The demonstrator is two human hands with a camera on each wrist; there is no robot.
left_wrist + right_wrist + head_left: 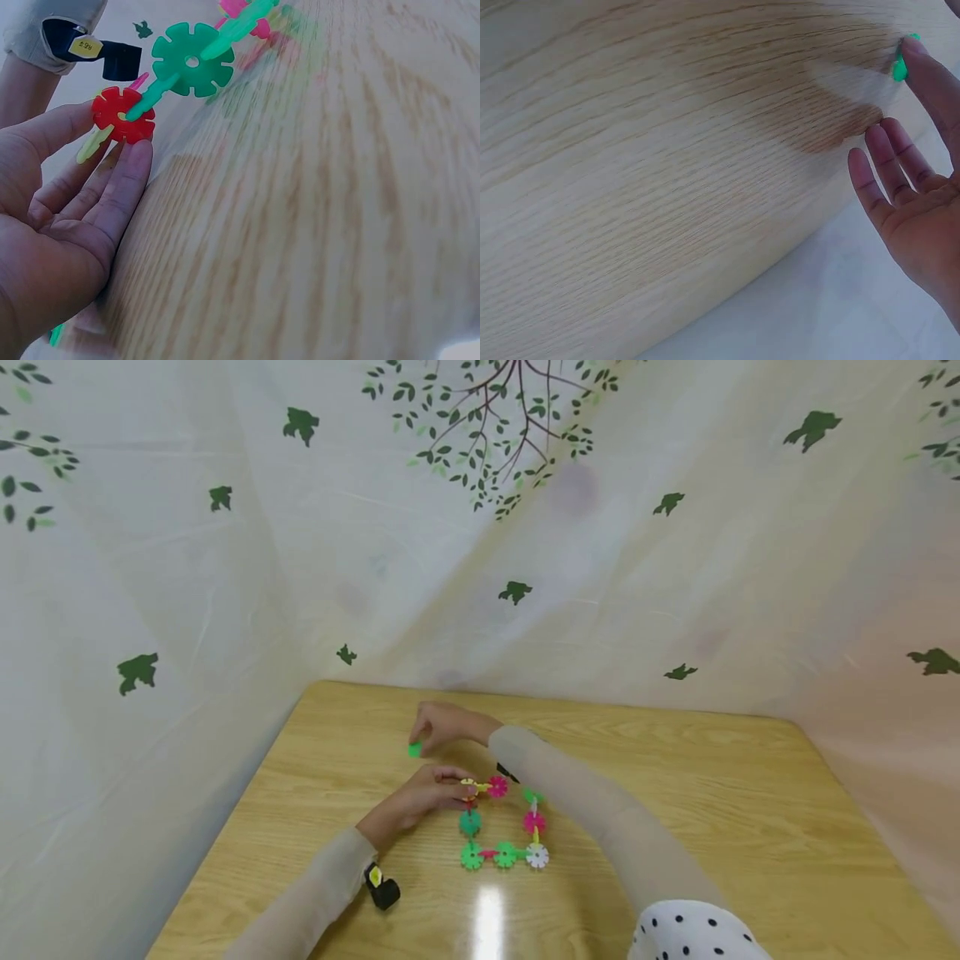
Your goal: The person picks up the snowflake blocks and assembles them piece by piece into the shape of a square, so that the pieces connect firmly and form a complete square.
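On the table (360, 727), plastic snowflake discs are joined into a roughly square chain. My left hand (427, 793) pinches its upper left corner, at a yellow disc (468, 788). Close by in the left wrist view are a red disc (124, 115) and a teal green one (193, 60). A pink disc (497, 787) extends rightward from that corner. Along the near side lie a green disc (506, 854) and a white disc (537, 856). Farther back, my right hand (444, 727) pinches a separate green disc (415, 749), mostly covered by the fingers.
My right sleeve (600, 802) crosses above the table beside the chain's right side. A black wrist camera (384, 889) is strapped to the left forearm. Behind the table's far edge hangs a pale cloth (420, 568) with leaf and bird prints.
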